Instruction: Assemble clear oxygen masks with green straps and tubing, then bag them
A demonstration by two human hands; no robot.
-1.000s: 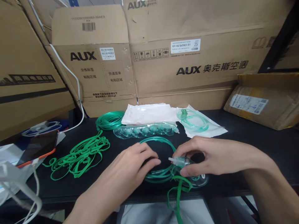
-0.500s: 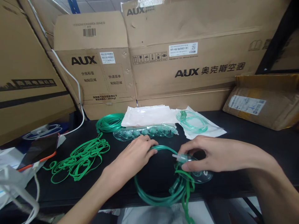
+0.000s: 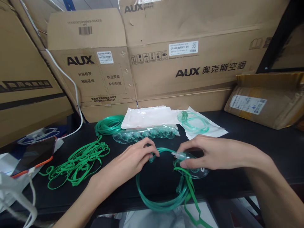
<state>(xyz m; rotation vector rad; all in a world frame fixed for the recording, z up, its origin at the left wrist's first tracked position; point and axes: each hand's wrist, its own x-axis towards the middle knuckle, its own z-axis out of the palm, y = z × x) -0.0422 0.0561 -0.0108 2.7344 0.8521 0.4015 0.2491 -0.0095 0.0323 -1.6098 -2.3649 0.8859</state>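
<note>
The step in hand looks to be the handling of a clear mask [image 3: 198, 173] and its green tube [image 3: 159, 207] together. The right hand [image 3: 206, 153] grips the mask beside its nozzle [image 3: 180, 155], thumb in front and fingers behind, with the nozzle pointing left. The left hand [image 3: 139, 154] has its fingertips closed on the tube near a free end [image 3: 151, 160], just left of the nozzle. Whether another stretch of tube merely passes behind the nozzle or meets it, I cannot tell.

From here a move seems to call for a steady right grip and a light left pinch, since the tube is springy (soft walls like these probably squash easily).

As for edges, the tube's lower curve reaches the near rim of the table [image 3: 261, 152], and the mask's green strap [image 3: 190, 186] trails down past it, so either could snag on a quick pull. Beyond the hands lies a row of masks [image 3: 146, 134], with white bags [image 3: 149, 117] behind it, so forward reach is short. Black tabletop shows between the left forearm and the pile of green straps [image 3: 78, 161]; to the right, the taped box [image 3: 277, 114] stands well apart from the right hand.
</note>
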